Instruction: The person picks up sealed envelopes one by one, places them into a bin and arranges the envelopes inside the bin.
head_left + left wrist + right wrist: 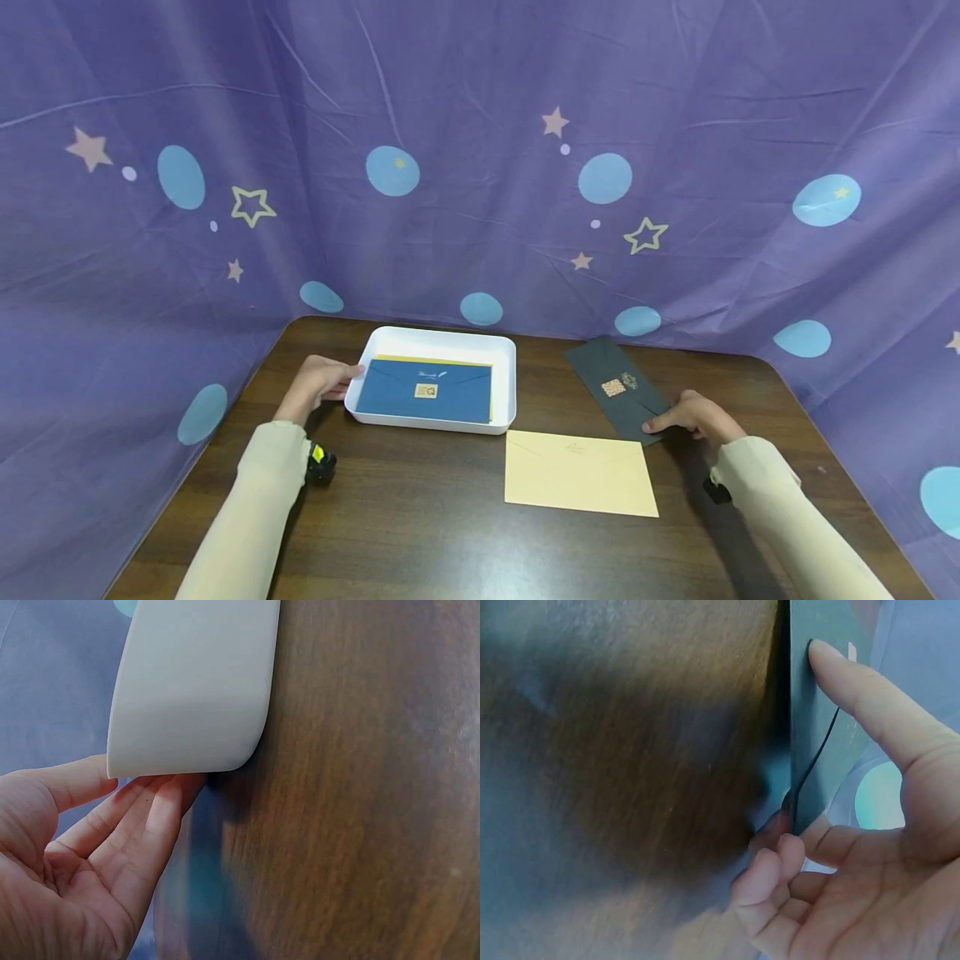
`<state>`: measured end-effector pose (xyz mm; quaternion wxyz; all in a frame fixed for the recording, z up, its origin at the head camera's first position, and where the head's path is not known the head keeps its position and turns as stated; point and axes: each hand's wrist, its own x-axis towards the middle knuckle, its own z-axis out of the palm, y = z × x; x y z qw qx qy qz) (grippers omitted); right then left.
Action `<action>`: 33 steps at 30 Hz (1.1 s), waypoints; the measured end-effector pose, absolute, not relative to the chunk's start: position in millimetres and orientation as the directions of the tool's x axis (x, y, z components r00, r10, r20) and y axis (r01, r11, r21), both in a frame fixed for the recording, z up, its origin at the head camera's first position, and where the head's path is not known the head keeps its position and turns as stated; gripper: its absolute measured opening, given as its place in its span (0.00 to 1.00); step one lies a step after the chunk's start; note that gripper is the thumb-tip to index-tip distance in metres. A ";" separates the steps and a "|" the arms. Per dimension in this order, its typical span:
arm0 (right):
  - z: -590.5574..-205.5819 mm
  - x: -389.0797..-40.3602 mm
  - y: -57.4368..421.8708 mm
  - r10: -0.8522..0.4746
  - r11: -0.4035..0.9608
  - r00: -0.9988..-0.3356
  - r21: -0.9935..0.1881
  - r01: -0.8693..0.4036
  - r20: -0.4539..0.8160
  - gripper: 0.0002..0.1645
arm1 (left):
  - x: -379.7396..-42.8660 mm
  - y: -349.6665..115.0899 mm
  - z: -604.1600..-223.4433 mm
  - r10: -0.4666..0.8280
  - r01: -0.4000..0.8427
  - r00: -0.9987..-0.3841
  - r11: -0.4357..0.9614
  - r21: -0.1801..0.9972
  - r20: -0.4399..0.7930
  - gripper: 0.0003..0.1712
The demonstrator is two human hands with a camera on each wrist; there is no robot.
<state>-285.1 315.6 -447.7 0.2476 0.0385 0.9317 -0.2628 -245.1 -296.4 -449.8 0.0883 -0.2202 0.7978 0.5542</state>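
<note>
A white tray (441,342) stands at the back, left of centre. In it lies a blue envelope (390,383) with a stamp, over a yellow envelope (491,375) that shows only along its edges. My left hand (322,382) grips the tray's left side. The left wrist view shows the thumb (79,780) at the rim and the other fingers against the outer wall. On the right, a dark green envelope (600,362) with an orange-patterned stamp is pinched at its near corner by my right hand (693,417). Its thumb (862,694) lies on top; curled fingertips are below the edge.
A cream envelope (577,479) lies on the brown wooden table (420,508), between the tray's front right corner and the green envelope. A purple curtain (480,200) with stars and blue ovals hangs close behind the table and along both sides.
</note>
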 end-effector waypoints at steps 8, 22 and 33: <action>-447.7 -280.6 323.1 -0.119 0.740 -0.841 -0.612 0.279 -0.528 0.65 | -246.1 -296.1 -450.5 -0.248 -0.450 -0.888 0.290 0.844 -0.388 0.29; -444.0 -280.9 329.7 -0.153 0.388 -0.791 -0.772 0.503 -0.592 0.12 | -248.2 -294.3 -447.1 -0.287 -0.487 -0.867 0.312 0.816 -0.407 0.29; -453.0 -277.8 336.4 -0.174 0.133 -0.781 -0.800 0.585 -0.599 0.12 | -248.6 -294.7 -447.4 -0.294 -0.498 -0.860 0.311 0.809 -0.417 0.29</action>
